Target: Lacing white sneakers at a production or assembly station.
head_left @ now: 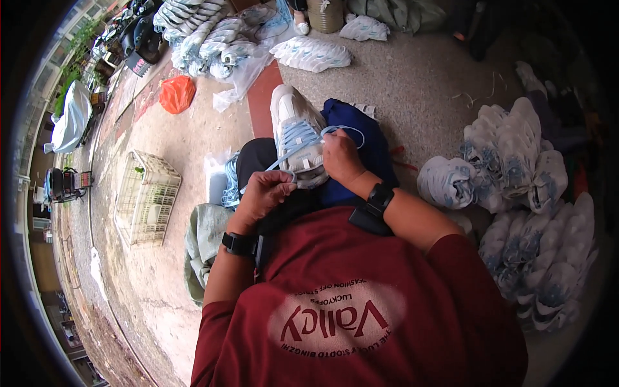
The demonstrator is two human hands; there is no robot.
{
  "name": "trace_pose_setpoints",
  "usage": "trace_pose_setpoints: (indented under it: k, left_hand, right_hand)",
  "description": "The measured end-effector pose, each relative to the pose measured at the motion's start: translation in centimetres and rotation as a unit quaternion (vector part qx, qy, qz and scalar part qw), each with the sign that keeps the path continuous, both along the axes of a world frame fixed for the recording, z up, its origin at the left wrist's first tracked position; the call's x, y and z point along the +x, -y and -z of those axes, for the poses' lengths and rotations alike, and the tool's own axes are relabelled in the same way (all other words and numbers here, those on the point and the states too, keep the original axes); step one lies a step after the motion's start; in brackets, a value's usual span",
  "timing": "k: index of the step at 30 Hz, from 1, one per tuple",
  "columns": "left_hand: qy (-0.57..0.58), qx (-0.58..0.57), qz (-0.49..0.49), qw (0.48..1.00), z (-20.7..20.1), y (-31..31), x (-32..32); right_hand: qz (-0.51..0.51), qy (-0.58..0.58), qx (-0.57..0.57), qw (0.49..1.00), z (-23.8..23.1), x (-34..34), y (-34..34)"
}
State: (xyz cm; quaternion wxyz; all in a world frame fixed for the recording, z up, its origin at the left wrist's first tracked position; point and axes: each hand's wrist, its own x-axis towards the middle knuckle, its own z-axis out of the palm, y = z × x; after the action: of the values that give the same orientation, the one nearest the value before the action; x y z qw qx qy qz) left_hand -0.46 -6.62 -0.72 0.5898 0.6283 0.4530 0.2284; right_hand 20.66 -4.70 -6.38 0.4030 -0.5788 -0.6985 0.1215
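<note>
A white shoe upper (298, 129) with a light blue lace (298, 134) zigzagged across its front rests on my lap, toe pointing away from me. On its near left side, my left hand (265, 192) pinches one end of the lace between thumb and fingers. My right hand (340, 157) is closed on the lace at the upper's right side, and a loop of it curves out past the fingers. A dark blue cloth (364, 138) lies under the upper on the right. Left of my lap hangs a bundle of light blue laces (231, 184).
Stacks of white and blue shoe uppers stand at the right (509, 151) and far left (209, 39); another row (311, 53) lies ahead. A white plastic crate (148, 200) and an orange bag (176, 94) are on the left floor. A tin (325, 16) stands at the back.
</note>
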Motion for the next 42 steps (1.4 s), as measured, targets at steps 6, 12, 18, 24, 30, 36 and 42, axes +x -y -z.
trace_pose_setpoints:
  k: [6,12,18,24,30,36,42]
  left_hand:
    - [-0.164,0.396,-0.015,0.903,1.8,-3.8,7.7]
    - [-0.367,0.463,0.028,0.806,2.6,-4.4,9.5]
    - [-0.407,0.430,0.046,0.805,0.5,-3.3,9.5]
    - [-0.267,0.296,0.007,0.917,1.0,-0.8,-0.3]
    - [0.384,-0.190,-0.289,0.856,2.1,-0.4,-3.0]
    - [0.288,-0.127,-0.237,0.919,1.9,-0.4,-1.3]
    - [0.222,-0.187,-0.174,0.941,3.6,-1.0,-0.4]
  right_hand:
    - [0.047,-0.131,-0.026,0.990,1.2,0.5,-0.4]
    - [0.057,-0.137,-0.027,0.989,1.0,0.4,-0.5]
    - [0.054,-0.164,-0.022,0.985,0.7,0.8,-0.3]
    - [0.027,0.002,0.066,0.997,-2.1,0.4,0.5]
    - [-0.180,0.048,0.079,0.979,-4.2,-2.7,-0.3]
    - [-0.195,0.074,-0.001,0.978,-3.0,-3.5,-0.8]
    - [-0.182,0.076,0.021,0.980,-2.5,-3.5,-0.6]
